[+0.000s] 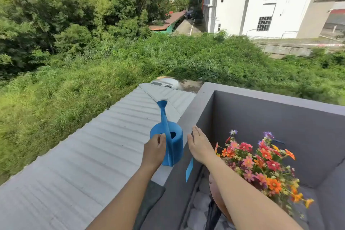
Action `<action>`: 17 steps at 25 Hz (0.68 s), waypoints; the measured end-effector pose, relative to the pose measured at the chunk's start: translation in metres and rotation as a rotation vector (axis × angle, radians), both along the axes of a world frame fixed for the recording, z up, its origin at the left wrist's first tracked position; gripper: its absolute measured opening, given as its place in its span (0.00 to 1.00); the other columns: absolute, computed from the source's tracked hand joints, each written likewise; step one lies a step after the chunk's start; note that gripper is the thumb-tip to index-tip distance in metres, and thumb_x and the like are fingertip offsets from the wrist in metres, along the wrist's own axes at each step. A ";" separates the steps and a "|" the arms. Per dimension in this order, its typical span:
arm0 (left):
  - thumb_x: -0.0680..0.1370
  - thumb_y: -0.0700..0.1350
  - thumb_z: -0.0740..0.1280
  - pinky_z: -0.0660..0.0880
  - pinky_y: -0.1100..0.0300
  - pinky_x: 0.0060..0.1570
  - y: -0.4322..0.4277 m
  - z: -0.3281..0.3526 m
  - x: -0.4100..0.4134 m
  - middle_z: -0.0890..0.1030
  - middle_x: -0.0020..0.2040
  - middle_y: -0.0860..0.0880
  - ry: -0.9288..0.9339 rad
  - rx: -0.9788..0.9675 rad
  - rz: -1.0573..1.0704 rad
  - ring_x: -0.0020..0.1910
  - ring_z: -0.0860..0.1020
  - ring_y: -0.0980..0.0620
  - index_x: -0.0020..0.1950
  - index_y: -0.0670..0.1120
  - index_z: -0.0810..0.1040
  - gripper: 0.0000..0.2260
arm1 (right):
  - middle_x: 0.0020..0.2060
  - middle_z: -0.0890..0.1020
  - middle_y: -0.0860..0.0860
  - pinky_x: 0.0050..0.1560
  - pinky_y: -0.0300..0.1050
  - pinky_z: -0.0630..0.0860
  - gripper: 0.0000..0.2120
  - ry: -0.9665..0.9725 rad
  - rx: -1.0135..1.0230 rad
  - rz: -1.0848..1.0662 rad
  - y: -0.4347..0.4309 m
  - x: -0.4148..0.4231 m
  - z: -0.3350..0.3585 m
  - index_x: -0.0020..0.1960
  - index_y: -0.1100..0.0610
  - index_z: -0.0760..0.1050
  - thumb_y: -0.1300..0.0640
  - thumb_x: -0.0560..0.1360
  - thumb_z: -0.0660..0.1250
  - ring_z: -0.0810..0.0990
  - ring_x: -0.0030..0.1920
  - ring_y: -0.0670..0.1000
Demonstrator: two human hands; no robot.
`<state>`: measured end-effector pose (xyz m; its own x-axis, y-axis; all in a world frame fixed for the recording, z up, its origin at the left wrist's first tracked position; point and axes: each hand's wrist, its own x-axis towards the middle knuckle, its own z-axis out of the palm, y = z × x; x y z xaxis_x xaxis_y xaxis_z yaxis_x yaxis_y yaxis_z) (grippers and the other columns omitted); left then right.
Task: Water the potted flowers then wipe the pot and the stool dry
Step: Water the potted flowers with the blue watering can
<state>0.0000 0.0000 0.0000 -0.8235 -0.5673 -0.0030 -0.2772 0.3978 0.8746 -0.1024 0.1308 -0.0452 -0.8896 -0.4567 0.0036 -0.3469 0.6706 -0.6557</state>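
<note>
A blue watering can [174,144] stands on top of the grey parapet wall [190,115], its spout pointing away over the roof. My left hand [155,150] grips the can's handle on its near side. My right hand [198,145] hovers open just right of the can, fingers straight. Below my right forearm a brown pot [216,194] holds a bunch of pink, red and orange flowers [261,162]. The pot is mostly hidden by my arm; the stool is not visible. A dark grey cloth [151,198] lies on the wall under my left forearm.
A blue tag [189,170] is stuck on the wall's inner face. A corrugated grey roof [84,155] lies beyond the wall to the left. The grey balcony corner [280,121] encloses the flowers. White stones [200,203] lie on the floor beside the pot.
</note>
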 end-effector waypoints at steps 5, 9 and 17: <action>0.81 0.54 0.53 0.73 0.56 0.46 0.015 -0.039 -0.021 0.78 0.35 0.47 0.082 0.419 0.014 0.37 0.76 0.50 0.46 0.46 0.74 0.16 | 0.77 0.58 0.51 0.75 0.42 0.48 0.26 -0.178 -0.173 -0.009 -0.023 -0.035 -0.035 0.78 0.56 0.54 0.46 0.83 0.45 0.54 0.77 0.49; 0.80 0.57 0.54 0.66 0.60 0.33 0.032 -0.050 -0.030 0.67 0.27 0.55 0.182 0.470 0.063 0.26 0.66 0.57 0.41 0.46 0.70 0.17 | 0.74 0.66 0.51 0.72 0.40 0.56 0.23 -0.357 -0.458 0.008 -0.045 -0.041 -0.054 0.75 0.55 0.61 0.48 0.83 0.46 0.64 0.72 0.48; 0.79 0.54 0.57 0.68 0.60 0.32 0.035 -0.061 -0.033 0.69 0.26 0.53 0.280 0.310 0.179 0.27 0.67 0.53 0.35 0.49 0.69 0.15 | 0.57 0.80 0.51 0.63 0.50 0.75 0.23 -0.461 -0.726 -0.141 -0.059 -0.035 -0.060 0.65 0.48 0.71 0.42 0.75 0.51 0.79 0.58 0.51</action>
